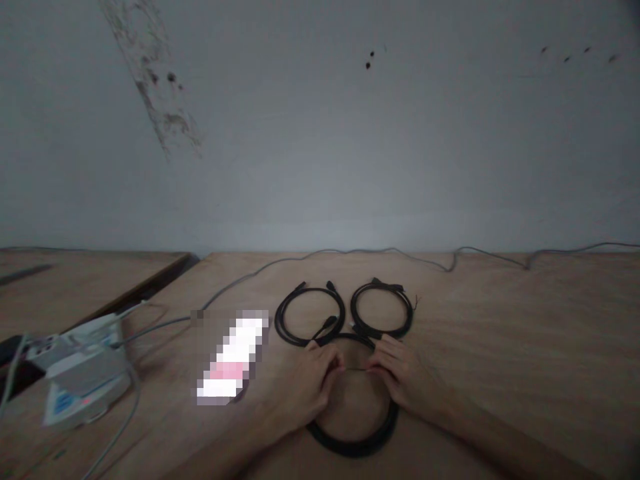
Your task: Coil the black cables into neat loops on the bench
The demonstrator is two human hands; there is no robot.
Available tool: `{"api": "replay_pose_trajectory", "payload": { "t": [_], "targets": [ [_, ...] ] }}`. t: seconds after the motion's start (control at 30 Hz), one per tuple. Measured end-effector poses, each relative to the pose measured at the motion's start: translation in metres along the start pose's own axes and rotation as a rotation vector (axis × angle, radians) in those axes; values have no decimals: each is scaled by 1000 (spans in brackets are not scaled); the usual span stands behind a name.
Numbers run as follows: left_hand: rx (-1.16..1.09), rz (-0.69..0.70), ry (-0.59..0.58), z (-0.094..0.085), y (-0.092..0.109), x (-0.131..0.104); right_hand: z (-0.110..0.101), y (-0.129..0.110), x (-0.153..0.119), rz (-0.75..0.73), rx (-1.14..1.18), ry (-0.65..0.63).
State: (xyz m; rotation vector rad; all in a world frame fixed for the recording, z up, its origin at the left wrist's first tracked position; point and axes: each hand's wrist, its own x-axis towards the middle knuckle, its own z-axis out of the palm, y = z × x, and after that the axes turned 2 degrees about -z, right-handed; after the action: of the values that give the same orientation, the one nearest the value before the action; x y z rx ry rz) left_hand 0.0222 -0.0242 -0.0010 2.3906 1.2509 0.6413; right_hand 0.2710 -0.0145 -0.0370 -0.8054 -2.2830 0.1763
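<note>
Between my hands a thin dark twist tie is stretched nearly straight, with both ends pinched. My left hand closes thumb and fingers on its left end; my right hand does the same on the right end. Under them lies a coiled black cable, its sides partly covered by the hands. Farther back, a second coiled black cable with plugs showing lies to the left. A third coiled black cable lies to the right, with thin tie ends sticking out at its right side.
A blurred-out bright phone-like object lies left of the coils. White power adapters and a socket strip stand at the far left with grey cords. A thin grey cable runs along the back by the wall. The wooden tabletop has a gap at left.
</note>
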Motion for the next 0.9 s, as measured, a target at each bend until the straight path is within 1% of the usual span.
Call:
{"api": "replay_pose_trajectory", "payload": {
  "t": [0.1,0.2,0.4,0.47,0.53,0.6,0.67,0.77,0.9],
  "targets": [
    [48,31,-3,-1,1,0,1,1,-2,-11,-34,7],
    [52,17,-14,-1,2,0,1,3,-4,-14,-49,5],
    [-34,-31,2,-2,6,0,-3,6,-4,26,3,26],
    [-56,-48,53,-5,7,0,-4,7,-3,69,51,54],
    [-72,-67,137,-8,7,0,-6,8,-2,136,97,117],
    [-84,-82,220,-12,5,1,-8,9,0,195,126,186],
    [-78,-90,275,-14,1,3,-11,11,2,240,135,222],
    [-55,-95,328,-11,-9,4,-20,18,6,306,89,180],
    [-20,-112,368,-2,-20,5,-38,30,8,386,5,-18]
  ]
}}
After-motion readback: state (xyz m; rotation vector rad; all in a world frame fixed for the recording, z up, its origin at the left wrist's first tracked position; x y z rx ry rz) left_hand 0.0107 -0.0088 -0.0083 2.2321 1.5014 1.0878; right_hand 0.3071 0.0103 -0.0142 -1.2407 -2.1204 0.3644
